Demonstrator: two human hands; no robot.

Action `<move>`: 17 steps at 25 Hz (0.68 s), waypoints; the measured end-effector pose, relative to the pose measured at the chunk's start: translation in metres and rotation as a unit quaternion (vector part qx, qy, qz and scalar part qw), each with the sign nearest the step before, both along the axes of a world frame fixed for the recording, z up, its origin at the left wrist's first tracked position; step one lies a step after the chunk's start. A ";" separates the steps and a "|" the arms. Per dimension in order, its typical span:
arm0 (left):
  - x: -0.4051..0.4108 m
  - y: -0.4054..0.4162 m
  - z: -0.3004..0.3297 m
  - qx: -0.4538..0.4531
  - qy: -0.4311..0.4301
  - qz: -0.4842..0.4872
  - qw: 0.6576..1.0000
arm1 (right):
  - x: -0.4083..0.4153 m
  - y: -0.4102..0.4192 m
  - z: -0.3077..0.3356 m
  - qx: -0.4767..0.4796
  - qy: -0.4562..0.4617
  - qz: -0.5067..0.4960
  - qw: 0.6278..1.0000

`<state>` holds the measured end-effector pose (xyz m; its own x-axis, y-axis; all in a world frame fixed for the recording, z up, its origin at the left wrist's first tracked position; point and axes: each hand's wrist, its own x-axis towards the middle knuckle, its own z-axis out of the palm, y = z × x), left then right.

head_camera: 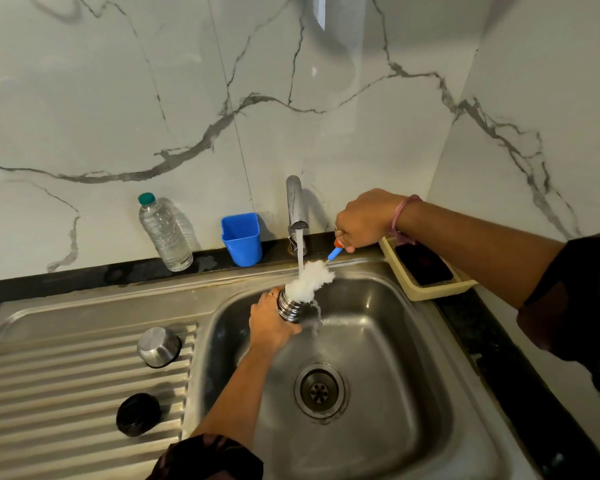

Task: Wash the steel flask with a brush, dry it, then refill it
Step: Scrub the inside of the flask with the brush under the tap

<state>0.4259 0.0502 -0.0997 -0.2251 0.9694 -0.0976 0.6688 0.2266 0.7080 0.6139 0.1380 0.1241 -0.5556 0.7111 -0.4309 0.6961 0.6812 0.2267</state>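
left hand (272, 322) wrapped round steel flask (289, 306) over sink (378, 445), under running tap (296, 209). right hand (362, 220) gripping bottle brush (310, 277) handle, bristles at mouth. best: push straight in, twist, keep flask steady.

White marble wall (118, 98) w/ grey veins; black countertop (84, 273).

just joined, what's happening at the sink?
A person is washing a steel flask over the sink. The left hand grips the flask by its neck under the running tap, while the right hand holds a brush by its handle, white bristles at the flask's mouth. A steel cup and a black cap sit on the drainboard. Drying and refilling are not yet done.
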 end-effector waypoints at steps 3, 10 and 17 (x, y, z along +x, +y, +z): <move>0.003 0.000 0.000 0.008 0.011 -0.003 1.000 | -0.005 0.007 0.005 -0.102 0.017 -0.055 0.993; -0.006 -0.002 -0.008 -0.038 -0.036 -0.005 0.999 | 0.018 0.008 -0.008 0.077 0.081 0.204 0.973; 0.003 -0.005 0.002 -0.040 -0.089 0.012 0.995 | 0.029 0.012 -0.027 0.249 0.033 0.345 0.904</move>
